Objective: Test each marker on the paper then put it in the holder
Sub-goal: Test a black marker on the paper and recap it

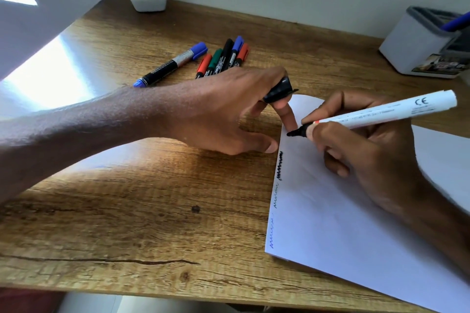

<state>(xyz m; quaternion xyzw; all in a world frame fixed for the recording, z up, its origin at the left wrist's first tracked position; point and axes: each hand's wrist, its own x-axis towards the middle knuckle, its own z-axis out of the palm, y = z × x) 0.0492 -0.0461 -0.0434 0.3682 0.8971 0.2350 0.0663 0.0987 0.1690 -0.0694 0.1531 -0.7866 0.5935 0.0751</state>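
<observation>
Six capped markers point(223, 60) lay untested on the desk point(127, 211); the left hand point(229, 109) gripped a black cap point(278, 90), one finger pinning the paper point(343, 223), which bore three squiggles point(279, 164); the right hand point(361, 155) pinched the uncapped black marker point(381, 113), tip at the sheet; the holder point(417, 46) showed one blue marker point(455, 23); most of the job looked undone.
</observation>
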